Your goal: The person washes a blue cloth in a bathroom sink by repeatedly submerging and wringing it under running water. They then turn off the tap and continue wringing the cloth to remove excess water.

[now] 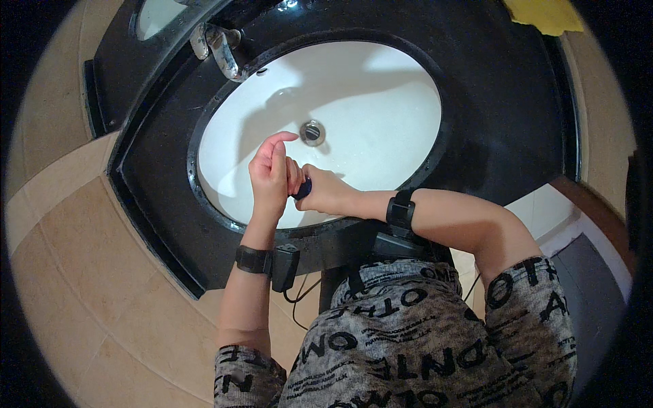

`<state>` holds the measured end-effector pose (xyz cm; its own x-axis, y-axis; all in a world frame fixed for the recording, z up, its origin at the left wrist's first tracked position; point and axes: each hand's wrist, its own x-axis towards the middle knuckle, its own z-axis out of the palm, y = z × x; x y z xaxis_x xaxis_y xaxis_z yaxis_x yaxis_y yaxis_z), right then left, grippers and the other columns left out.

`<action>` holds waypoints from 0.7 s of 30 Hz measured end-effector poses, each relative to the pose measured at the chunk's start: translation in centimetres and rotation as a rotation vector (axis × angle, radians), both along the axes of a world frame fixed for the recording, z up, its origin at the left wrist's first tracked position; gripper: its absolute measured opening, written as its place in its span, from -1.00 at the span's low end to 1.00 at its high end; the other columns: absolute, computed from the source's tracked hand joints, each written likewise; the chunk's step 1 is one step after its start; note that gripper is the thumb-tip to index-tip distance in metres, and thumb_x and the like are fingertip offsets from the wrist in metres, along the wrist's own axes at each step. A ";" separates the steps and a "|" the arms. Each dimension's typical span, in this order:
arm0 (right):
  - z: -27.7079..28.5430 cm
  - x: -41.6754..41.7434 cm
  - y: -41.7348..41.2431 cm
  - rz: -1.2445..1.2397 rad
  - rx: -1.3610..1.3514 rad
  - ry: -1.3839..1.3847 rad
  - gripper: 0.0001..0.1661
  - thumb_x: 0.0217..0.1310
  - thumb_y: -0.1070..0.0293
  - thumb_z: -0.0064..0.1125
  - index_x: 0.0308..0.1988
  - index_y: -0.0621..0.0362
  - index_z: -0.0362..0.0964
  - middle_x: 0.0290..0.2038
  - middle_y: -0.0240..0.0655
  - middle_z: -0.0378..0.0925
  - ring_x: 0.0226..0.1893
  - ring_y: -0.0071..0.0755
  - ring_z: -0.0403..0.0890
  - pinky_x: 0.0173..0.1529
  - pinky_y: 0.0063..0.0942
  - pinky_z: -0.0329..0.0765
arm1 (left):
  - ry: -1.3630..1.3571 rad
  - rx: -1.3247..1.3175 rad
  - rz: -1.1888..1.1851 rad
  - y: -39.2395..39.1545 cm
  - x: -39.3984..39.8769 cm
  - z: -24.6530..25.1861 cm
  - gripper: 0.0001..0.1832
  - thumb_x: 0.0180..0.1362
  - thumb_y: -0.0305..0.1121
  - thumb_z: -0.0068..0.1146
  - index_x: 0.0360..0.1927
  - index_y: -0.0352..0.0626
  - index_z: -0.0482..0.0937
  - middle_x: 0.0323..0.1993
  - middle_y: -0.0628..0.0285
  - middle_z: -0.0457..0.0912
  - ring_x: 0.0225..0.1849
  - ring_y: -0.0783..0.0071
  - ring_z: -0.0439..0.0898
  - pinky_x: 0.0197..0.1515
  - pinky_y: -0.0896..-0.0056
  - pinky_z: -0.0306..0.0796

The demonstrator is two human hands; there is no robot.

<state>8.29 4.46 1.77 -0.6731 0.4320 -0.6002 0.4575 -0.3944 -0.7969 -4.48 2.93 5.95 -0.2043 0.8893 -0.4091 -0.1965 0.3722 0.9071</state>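
Note:
Over the near left part of a white oval washbasin (367,137), my two hands meet. A small dark blue object (304,188) with a rounded end shows between them; most of it is hidden, so its kind is unclear. My right hand (329,191) is closed around it from the right, its thumb side up. My left hand (271,166) is turned palm up, index finger bent out and the other fingers curled against the object. Whether the left fingers grip it or only touch it cannot be told. Beyond my fingers lies the metal drain (312,133).
A chrome faucet (224,53) stands at the basin's far left rim. Black countertop (490,102) surrounds the basin, with a mirror (115,81) along its left side. A yellow cloth (546,15) lies at the upper right. Wrist straps with a black box (285,268) and cables hang near my forearms.

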 end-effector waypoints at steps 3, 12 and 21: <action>-0.7 0.0 0.0 -0.012 0.090 -0.017 -0.43 -0.23 0.23 0.32 -0.19 0.27 0.31 -0.36 -0.06 0.57 -0.35 -0.08 0.62 -0.24 -0.32 0.50 | -0.035 0.023 0.012 0.1 0.0 -0.8 -0.72 0.43 -0.34 -0.29 -0.08 -0.30 0.45 -0.85 0.40 0.26 -0.85 0.69 0.14 -0.71 0.60 0.13; 3.6 2.4 3.3 0.060 -0.345 0.070 -0.53 -0.10 0.08 0.37 -0.35 0.19 0.35 -0.48 -0.27 0.49 -0.70 -0.55 0.43 -0.66 -0.59 0.33 | -0.286 -0.018 0.087 1.4 0.3 2.1 -0.46 0.35 -0.04 -0.17 0.22 -0.23 0.28 -0.65 0.40 0.31 -0.54 0.60 0.38 -0.31 0.39 0.45; 9.4 2.5 0.3 0.144 -1.337 0.766 -0.65 0.23 0.06 0.17 -0.39 0.08 0.30 -0.59 -0.48 0.27 -0.77 -0.78 0.18 -0.80 -0.78 0.02 | -0.792 0.356 -0.353 1.1 -0.5 7.9 -0.51 0.26 -0.15 -0.08 0.20 -0.13 0.28 -0.84 0.54 0.26 -0.75 0.56 0.37 -0.07 -0.08 0.49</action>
<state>10.83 4.80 11.16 -0.9768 -0.2139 0.0135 0.2142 -0.9761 0.0355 -4.95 4.08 13.81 0.3233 0.9463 -0.0047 -0.7345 0.2541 0.6292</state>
